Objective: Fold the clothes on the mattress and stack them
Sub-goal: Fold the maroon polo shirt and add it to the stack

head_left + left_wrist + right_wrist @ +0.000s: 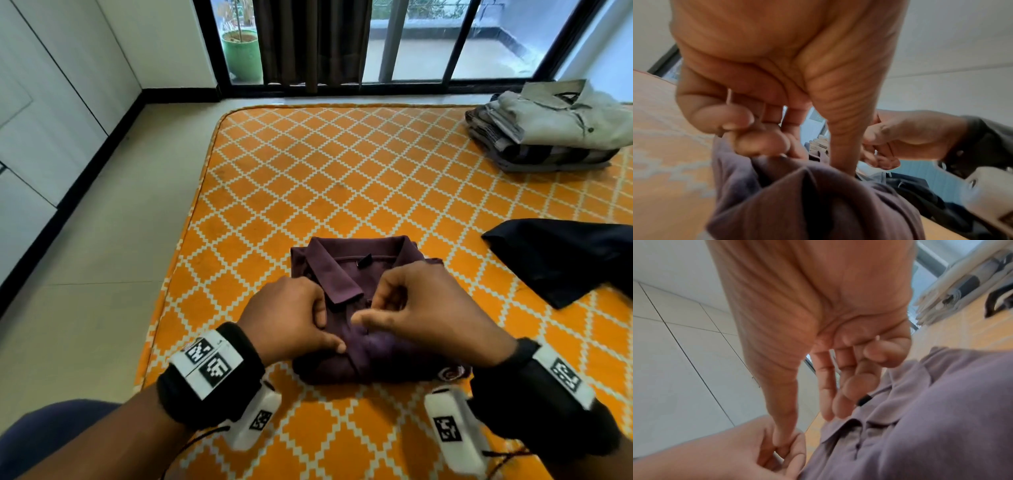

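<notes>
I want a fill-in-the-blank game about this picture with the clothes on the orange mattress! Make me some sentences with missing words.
1. Both hands, the left hand and the right hand, are on the folded polo shirt, whose colour is ____.
2. The orange mattress has a white pattern shaped like ____.
3. The stack of folded clothes has a ____ shirt on top.
4. The unfolded garment to the right of the polo shirt is ____.

Missing words: purple; diamonds; beige; black
</notes>
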Demonstrator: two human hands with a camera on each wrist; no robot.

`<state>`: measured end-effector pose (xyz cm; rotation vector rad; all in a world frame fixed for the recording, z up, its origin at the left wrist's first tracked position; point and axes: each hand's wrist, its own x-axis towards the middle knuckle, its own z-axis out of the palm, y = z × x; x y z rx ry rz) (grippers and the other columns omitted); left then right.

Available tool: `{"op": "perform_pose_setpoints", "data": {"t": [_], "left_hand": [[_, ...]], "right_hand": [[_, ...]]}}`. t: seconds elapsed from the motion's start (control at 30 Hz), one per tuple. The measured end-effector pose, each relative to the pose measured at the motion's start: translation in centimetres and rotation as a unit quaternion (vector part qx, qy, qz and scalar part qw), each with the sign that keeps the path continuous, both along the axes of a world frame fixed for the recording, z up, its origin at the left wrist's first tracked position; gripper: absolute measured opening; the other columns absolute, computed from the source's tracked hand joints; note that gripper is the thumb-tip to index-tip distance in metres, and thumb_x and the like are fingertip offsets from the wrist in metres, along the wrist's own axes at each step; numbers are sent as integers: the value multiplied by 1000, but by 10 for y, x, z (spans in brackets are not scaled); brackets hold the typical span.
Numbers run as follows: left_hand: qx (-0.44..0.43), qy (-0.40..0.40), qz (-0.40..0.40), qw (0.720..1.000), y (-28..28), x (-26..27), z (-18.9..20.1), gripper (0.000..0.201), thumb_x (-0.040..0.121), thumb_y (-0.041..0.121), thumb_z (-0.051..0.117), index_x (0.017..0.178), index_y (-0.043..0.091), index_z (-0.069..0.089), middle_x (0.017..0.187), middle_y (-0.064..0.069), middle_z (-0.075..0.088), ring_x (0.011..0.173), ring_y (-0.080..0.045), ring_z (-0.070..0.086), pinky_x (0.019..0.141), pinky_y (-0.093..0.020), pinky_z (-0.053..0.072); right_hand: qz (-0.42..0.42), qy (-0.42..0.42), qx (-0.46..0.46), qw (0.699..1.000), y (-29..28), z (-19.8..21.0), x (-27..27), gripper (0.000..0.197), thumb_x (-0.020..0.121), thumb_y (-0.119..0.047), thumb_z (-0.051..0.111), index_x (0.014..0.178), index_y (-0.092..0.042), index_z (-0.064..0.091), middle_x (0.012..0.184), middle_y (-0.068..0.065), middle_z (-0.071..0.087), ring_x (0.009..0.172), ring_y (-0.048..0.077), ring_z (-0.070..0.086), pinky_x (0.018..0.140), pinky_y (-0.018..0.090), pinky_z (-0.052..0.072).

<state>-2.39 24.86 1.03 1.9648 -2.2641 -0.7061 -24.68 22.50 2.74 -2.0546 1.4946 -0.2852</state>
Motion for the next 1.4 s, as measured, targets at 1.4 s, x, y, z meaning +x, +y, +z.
{"op": "perform_pose_setpoints", "data": {"t": [1.4], "left_hand": [[113,-63,-47,990,25,6,-8,75,39,74,91,86,31,50,78,9,61,72,-9,56,61,-38,47]], "right_hand": [[147,1,126,981,25,-20,-12,36,67,-29,97,93,-25,72,87,-6,69,75,7,64,64,25,52]]}}
